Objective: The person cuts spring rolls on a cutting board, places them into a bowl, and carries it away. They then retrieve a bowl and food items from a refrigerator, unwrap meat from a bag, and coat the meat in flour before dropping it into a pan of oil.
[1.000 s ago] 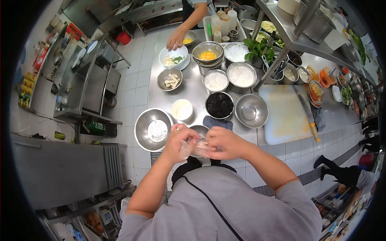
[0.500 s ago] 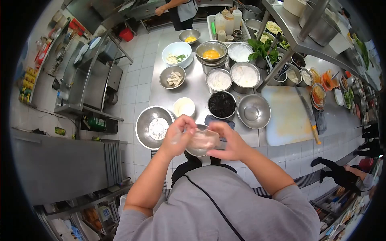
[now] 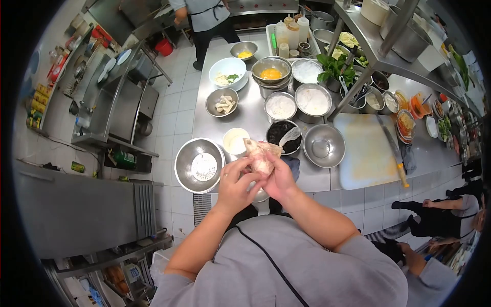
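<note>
A pale pink piece of raw meat (image 3: 262, 158) is held up over the near edge of the steel table. My left hand (image 3: 238, 185) has its fingers bent against the meat's lower left side. My right hand (image 3: 279, 176) wraps round it from the right. Beneath my hands shows part of a small steel bowl (image 3: 261, 196). A cream-coloured bowl (image 3: 236, 141) stands just beyond my left hand. Behind the meat is a bowl of black food (image 3: 276, 132), with a translucent, spoon-like item (image 3: 290, 136) over its right side. A dark cloth (image 3: 293, 166) lies beside my right hand.
A large steel bowl (image 3: 187, 176) stands left, an empty steel bowl (image 3: 324, 146) right. Further right, a knife (image 3: 391, 148) lies on a cutting board (image 3: 360, 153). Bowls of flour (image 3: 313, 100) and egg (image 3: 270, 73) stand farther back. A person (image 3: 207, 23) is beyond the table; others are at right.
The meat and both hands have moved forward and up, uncovering more of the meat. The translucent item now shows over the black food. The person at the back has come farther into view.
</note>
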Demonstrator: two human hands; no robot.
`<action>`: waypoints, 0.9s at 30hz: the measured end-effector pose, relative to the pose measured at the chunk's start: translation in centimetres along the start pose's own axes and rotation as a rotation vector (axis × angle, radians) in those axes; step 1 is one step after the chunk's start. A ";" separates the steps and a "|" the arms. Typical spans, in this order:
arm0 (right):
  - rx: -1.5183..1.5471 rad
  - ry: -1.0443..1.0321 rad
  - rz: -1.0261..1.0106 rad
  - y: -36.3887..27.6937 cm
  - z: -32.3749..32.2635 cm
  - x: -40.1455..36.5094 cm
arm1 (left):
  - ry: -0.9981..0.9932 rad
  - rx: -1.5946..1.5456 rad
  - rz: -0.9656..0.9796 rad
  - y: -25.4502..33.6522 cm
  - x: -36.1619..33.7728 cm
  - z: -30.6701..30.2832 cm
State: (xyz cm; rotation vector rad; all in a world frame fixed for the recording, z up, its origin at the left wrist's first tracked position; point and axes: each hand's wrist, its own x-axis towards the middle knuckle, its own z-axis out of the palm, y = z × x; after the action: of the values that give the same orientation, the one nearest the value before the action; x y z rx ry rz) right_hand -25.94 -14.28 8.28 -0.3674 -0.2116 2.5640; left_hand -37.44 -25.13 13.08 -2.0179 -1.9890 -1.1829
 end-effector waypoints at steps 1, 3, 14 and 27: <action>-0.001 0.000 0.002 0.2 -0.6 0.2 | 0.005 0.029 0.023 -0.6 -0.2 0.4; 0.070 0.029 0.053 0.2 -1.8 0.8 | 0.018 0.060 0.047 -1.5 -0.6 0.9; -0.021 -0.018 0.164 0.0 -2.6 0.2 | -0.108 -0.425 -0.415 -3.7 -1.8 0.2; -0.056 -0.155 0.256 -0.7 -4.9 0.5 | -0.039 -0.664 -0.530 -2.6 -0.3 1.9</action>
State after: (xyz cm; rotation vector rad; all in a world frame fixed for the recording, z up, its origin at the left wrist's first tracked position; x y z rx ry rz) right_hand -24.54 -12.99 3.63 -0.2284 -0.3111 2.8467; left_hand -38.80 -23.87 10.40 -1.7562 -2.4771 -2.1675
